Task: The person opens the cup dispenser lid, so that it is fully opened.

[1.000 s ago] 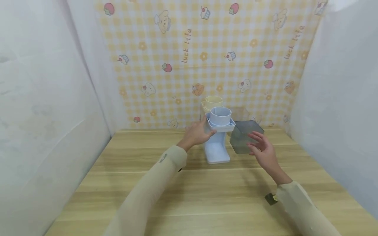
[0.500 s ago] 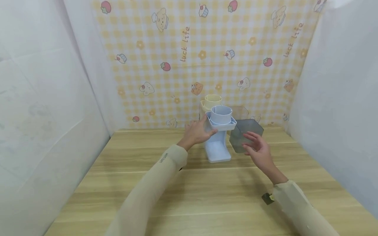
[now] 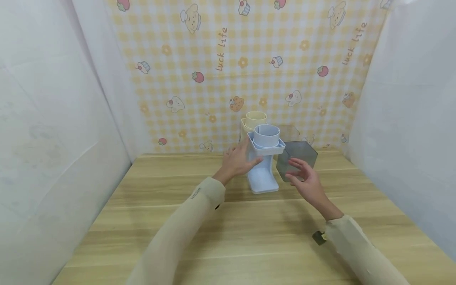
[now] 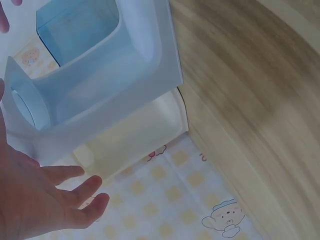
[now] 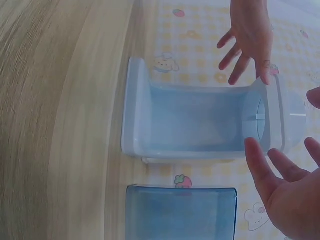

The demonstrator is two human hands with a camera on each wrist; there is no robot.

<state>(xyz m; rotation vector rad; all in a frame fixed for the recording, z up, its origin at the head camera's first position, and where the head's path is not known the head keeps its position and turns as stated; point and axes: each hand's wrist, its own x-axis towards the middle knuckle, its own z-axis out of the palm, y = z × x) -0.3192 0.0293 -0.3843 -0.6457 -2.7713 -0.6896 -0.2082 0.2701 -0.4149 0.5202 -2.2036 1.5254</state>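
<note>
A light blue C-shaped stand (image 3: 263,176) stands upright on the table, with a short round collar (image 3: 267,135) on its top tray. My left hand (image 3: 236,160) is at the stand's left side, its thumb near or touching the top tray. In the left wrist view, the other fingers of the left hand (image 4: 55,200) extend loosely and hold nothing. My right hand (image 3: 306,182) hovers to the right of the stand, fingers spread and slightly bent, holding nothing. Behind that hand sits a grey-blue see-through box (image 3: 301,152). In the right wrist view, the blue stand (image 5: 195,120) shows its open front.
Directly behind the blue stand is a similar cream-yellow stand (image 3: 256,118), mostly hidden. A pale brownish see-through box (image 3: 289,132) stands beside it. A checked cloth (image 3: 192,107) hangs at the back of the wooden table (image 3: 249,237), with white sheets on both sides.
My right hand has moved left, closer to the blue stand. My left hand stays at the stand's side. The head view has tilted slightly down.
</note>
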